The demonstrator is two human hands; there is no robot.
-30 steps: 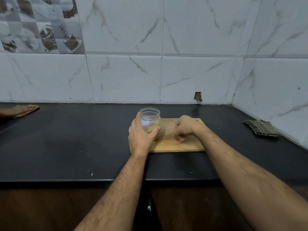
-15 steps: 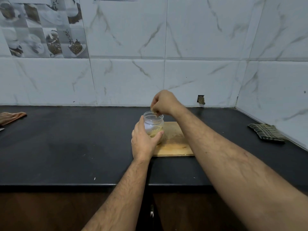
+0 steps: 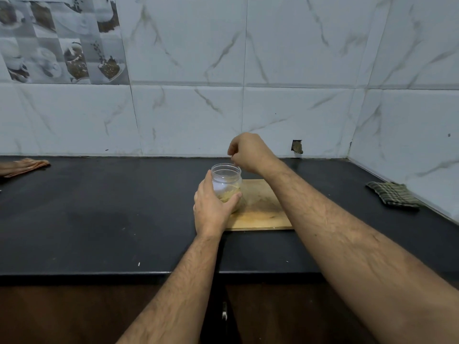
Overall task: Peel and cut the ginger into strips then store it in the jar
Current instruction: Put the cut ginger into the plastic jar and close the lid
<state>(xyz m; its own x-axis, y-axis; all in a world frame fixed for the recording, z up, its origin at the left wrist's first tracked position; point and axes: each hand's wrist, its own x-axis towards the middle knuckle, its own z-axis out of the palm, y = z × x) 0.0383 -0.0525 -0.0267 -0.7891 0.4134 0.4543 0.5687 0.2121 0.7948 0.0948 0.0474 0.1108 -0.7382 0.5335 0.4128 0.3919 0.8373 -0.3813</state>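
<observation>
Room: white marble-look wall tiles (image 3: pixel 188 115) meet a black stone countertop (image 3: pixel 99 214) in a corner.
Work area: a pale rectangular wooden cutting board (image 3: pixel 260 214) lies mid-counter, dusted with yellowish residue.
Jar: a small round clear plastic jar (image 3: pixel 226 180) stands upright and lidless at the board's left end.
Ginger: pale yellow ginger strips (image 3: pixel 229 194) lie in the jar's lower half.
Left hand: the left hand (image 3: pixel 213 209) wraps around the jar's near side, thumb across the front, likely to steady it during filling.
Right hand: the right hand (image 3: pixel 249 151) hovers just above and behind the jar's mouth, fingers curled downward; whether it pinches any strips, I cannot tell.
Relation: jar mouth sits directly below the right fingertips, so anything let go would probably fall inside.
Edges: 1 green checked folded cloth (image 3: pixel 393 198) lies far right; 1 orange-brown cloth (image 3: pixel 27 165) far left.
</observation>
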